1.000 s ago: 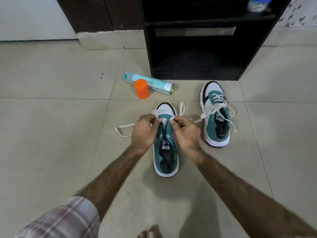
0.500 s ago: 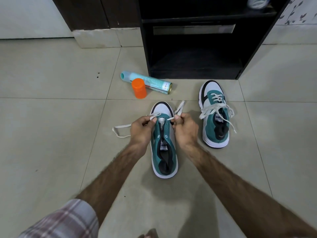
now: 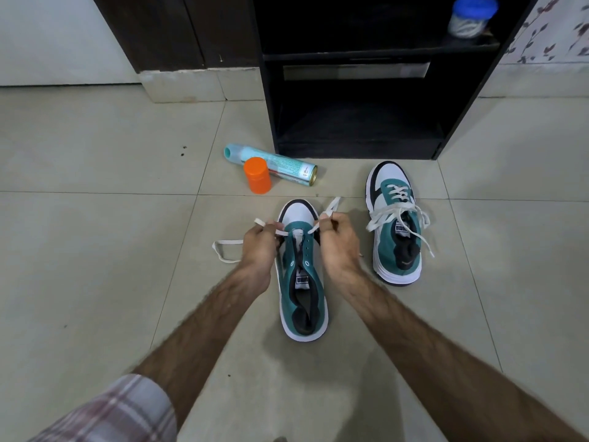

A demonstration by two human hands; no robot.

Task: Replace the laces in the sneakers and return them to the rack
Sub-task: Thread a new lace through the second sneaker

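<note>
A teal, white and black sneaker (image 3: 302,288) lies on the floor tiles between my wrists, toe pointing away. A white lace (image 3: 224,250) runs through its front eyelets. My left hand (image 3: 259,247) pinches the lace's left strand, whose loose end loops on the floor to the left. My right hand (image 3: 338,240) pinches the right strand, its tip sticking up past my fingers. The second sneaker (image 3: 395,224) stands to the right, laced, with its lace ends hanging loose over the sides.
A dark open shoe rack (image 3: 357,135) stands straight ahead, with a blue-lidded jar (image 3: 468,17) on its upper shelf. A light-blue spray can (image 3: 277,164) lies on the floor beside an orange cap (image 3: 257,175), just left of the rack.
Both hands have drawn apart from the shoe's front eyelets, pulling the lace strands outward to left and right. The shoes have stayed in place.
</note>
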